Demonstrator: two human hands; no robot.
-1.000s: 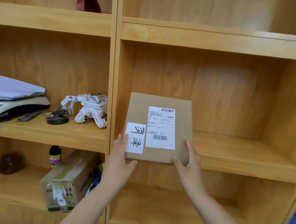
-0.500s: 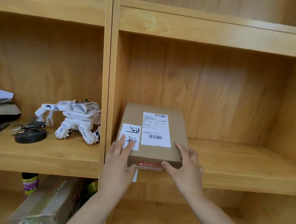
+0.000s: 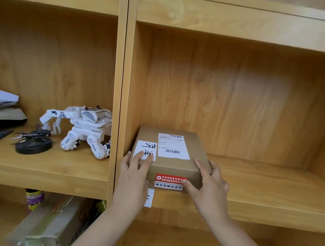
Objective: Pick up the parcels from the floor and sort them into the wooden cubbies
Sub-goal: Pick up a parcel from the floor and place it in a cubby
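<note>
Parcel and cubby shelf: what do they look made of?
Parcel: looks like plain brown cardboard, matte, with crisp folded edges and white paper labels stuck on top. Both the left hand and right hand rest on it. Cubby shelf: light wood or wood-look laminate with visible grain and a smooth, faint sheen; which of the two cannot be told.

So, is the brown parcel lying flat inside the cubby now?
Yes, flat: the parcel rests label-up on the cubby shelf by the left wall, with both hands on its front end.
</note>
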